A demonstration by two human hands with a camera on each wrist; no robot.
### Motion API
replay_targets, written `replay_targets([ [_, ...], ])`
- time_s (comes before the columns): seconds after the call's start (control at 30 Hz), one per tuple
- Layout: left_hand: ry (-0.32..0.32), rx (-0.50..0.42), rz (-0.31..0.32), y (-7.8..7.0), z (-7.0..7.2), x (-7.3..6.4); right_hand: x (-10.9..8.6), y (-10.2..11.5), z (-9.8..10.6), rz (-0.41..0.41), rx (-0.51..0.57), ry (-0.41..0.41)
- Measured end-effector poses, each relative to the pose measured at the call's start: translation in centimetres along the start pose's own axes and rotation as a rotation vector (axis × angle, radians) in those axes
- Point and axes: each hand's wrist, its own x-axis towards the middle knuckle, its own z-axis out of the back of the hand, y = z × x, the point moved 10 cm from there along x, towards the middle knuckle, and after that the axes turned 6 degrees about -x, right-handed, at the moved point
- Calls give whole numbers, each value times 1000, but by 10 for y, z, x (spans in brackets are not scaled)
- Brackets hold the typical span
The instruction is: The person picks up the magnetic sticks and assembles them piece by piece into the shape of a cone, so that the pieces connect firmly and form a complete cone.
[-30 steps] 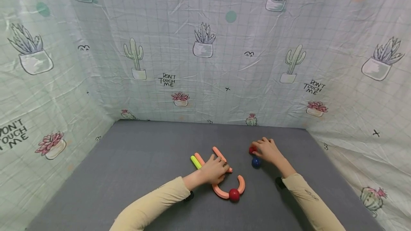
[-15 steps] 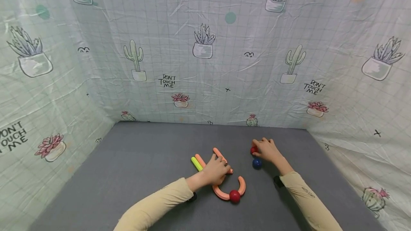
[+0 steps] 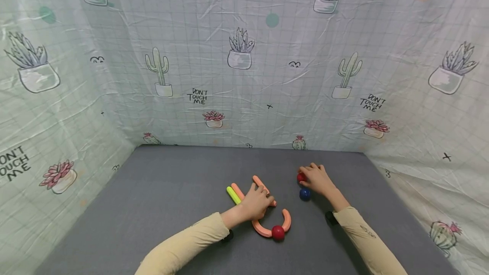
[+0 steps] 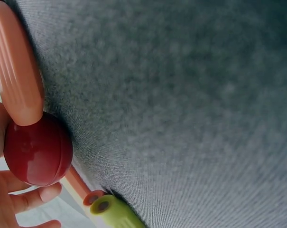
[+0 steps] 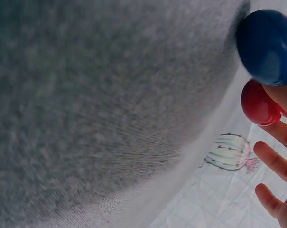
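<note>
My left hand (image 3: 255, 203) rests over the toy building pieces; its fingers cross a straight orange rod (image 3: 258, 181). In the left wrist view, a red ball (image 4: 38, 152) touches the end of a curved orange rod (image 4: 21, 71). The ball hides where thumb and fingertips meet, so I cannot tell the left grip. At the right, my right hand (image 3: 318, 180) pinches another red ball (image 5: 258, 103) between thumb and index finger, its other fingers loosely spread. A blue ball (image 3: 304, 194) lies just nearer, partly covering the fingers in the right wrist view.
A green rod (image 3: 234, 195) and an orange rod (image 3: 237, 191) lie side by side, running under the left hand. Toward the front, a red ball (image 3: 278, 232) joins two curved orange rods. The grey tabletop (image 3: 172, 190) is bounded by a cactus-print curtain (image 3: 267, 84).
The camera view shifts slightly. Both hands and all the pieces keep their places.
</note>
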Motion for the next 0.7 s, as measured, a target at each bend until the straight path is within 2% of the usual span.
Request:
replay_targets([
  [0.33, -54, 26, -14, 1, 1, -3, -5, 17, 18, 44, -6, -60],
  [0.47, -48, 21, -6, 2, 1, -4, -7, 27, 23, 75, -18, -72],
  [0.7, -26, -26, 13, 6, -1, -4, -15, 48, 35, 146, 27, -140],
])
